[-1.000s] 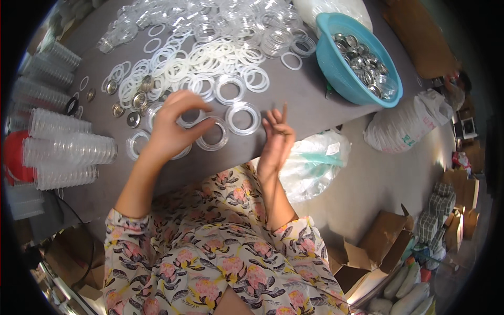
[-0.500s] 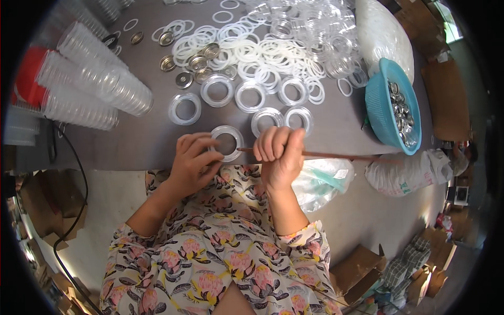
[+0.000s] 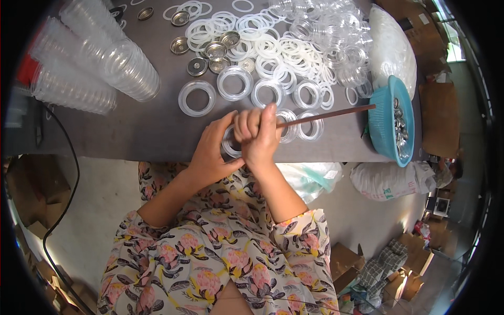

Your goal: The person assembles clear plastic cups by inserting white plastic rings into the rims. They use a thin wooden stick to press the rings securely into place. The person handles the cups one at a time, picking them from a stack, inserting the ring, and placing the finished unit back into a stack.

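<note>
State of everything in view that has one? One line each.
Near clear ring: partly hidden
Left hand: fingers spread around that ring
Dark thin stick: gripped, slanting rightward
Right hand: closed on it
Other clear rings: lying flat
White rings: heaped
Loose metal caps: scattered
Clear cups: nested
Blue basket: holding metal pieces

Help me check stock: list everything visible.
Table: one, grey, centre
Thick rings: seven, clear, front
Flat rings: many, white, middle
Basket: one, blue, right
Caps: many, silver, table, basket
Plastic pieces: many, clear, back
Cup stacks: several, clear, left
Object: one, red, left
Bags: several, whitish, right
Cartons: several, brown, both sides
Cable: one, black, left
Cloth: one, grey, right
Rod: one, brown, gripped
Top: one, floral, bottom
Left hand: one, centre
Right hand: one, on rod
</note>
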Demonstrator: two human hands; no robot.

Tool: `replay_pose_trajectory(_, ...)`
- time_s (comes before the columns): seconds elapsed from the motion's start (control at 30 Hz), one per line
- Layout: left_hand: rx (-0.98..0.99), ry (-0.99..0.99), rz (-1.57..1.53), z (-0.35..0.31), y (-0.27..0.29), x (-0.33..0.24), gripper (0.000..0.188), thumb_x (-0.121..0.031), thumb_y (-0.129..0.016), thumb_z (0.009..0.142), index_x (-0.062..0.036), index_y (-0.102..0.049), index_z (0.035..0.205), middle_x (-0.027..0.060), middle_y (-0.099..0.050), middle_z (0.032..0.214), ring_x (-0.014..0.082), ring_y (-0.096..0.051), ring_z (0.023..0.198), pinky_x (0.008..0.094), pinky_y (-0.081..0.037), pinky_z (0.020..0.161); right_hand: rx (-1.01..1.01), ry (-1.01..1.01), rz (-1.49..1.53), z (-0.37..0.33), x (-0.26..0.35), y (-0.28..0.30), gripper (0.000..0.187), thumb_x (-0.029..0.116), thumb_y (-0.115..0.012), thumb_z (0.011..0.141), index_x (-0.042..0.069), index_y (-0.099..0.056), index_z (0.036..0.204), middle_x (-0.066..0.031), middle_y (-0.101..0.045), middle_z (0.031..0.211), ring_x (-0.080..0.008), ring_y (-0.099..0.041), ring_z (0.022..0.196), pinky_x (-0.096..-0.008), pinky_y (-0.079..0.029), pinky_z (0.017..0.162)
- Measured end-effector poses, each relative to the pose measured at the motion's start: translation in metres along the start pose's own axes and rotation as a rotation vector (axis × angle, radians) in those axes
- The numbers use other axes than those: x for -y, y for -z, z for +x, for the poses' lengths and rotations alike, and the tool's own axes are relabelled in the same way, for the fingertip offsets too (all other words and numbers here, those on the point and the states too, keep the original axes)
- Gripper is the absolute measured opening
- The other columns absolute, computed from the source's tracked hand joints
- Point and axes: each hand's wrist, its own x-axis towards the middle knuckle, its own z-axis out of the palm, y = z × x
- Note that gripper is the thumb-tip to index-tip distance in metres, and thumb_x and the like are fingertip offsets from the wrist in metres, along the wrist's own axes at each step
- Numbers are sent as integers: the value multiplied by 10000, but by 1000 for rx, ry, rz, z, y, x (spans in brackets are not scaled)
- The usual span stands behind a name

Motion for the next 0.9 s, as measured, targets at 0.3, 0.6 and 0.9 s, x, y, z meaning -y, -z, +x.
replay_pose_trajectory(0.3,-12,61,-98,-2,-2,1,848,-146,-791,596,-38,-332,1300,129,-491,1228,305,-471,1109,402,-338,951,95,15,-314,3,34,19,534,345,-313,984,114,-263,505,10,-260,453,-99,-218,397,-255,-186,383)
replay_pose_trajectory(0.6,-37,56,-71,-1,-2,2,864,-118,-788,563,-41,-336,1295,137,-488,1215,322,-471,1103,409,-369,929,-25,-82,-147,-11,8,-9,530,353,-305,984,111,-248,515,9,-262,456,-97,-218,407,-248,-191,387)
replay_pose_trajectory(0.9,-71,-50,-2,1,2,6,504,-125,-795,559,-68,-494,960,142,-482,1216,322,-474,1095,407,-385,908,59,-186,-26,-14,33,4,537,394,-282,979,125,-273,514,15,-259,461,-96,-197,407,-249,-160,378)
